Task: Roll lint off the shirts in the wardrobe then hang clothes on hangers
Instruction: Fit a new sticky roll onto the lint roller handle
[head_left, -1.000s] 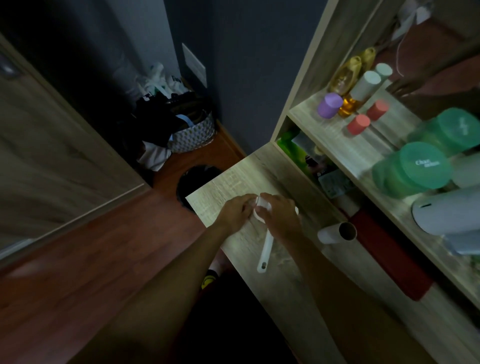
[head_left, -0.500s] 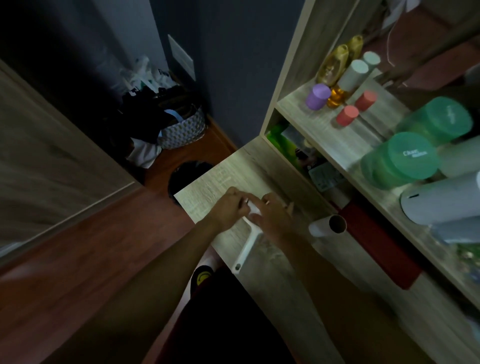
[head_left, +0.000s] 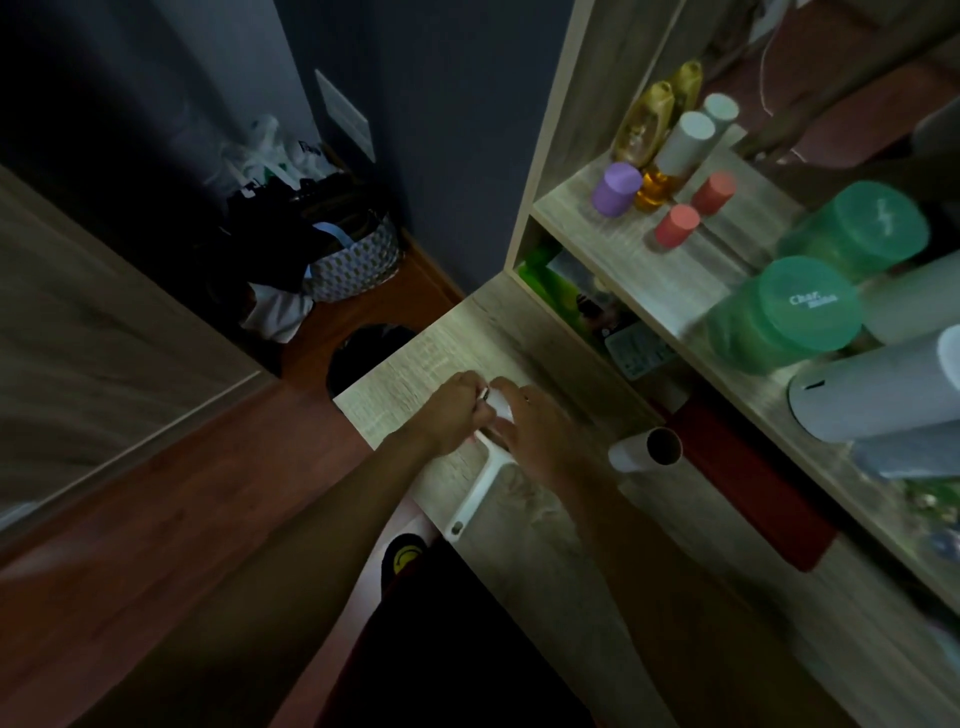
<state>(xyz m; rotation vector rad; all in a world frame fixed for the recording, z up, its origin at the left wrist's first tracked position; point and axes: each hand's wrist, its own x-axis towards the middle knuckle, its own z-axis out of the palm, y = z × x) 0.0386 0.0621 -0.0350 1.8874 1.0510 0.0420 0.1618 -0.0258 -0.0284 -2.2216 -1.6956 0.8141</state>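
Observation:
A white lint roller (head_left: 480, 486) lies on the light wooden desk (head_left: 545, 545), its handle pointing toward the front edge. My right hand (head_left: 540, 436) grips the roller's white head from the right. My left hand (head_left: 452, 410) pinches at the head's left end, fingers curled. The head is mostly hidden between the two hands. A spare roll with a cardboard core (head_left: 644, 449) lies on the desk just right of my right hand. No shirts or hangers are in view.
A shelf (head_left: 675, 270) on the right carries bottles, a purple cup (head_left: 615, 188), green tubs (head_left: 795, 317) and white cylinders. A patterned basket of clothes (head_left: 358, 260) and a dark bin (head_left: 363, 353) stand on the brown floor. A wardrobe door (head_left: 78, 338) lies left.
The roller's handle swung from pointing straight down to slanting left toward the desk edge. Both hands stay on its head, working at it.

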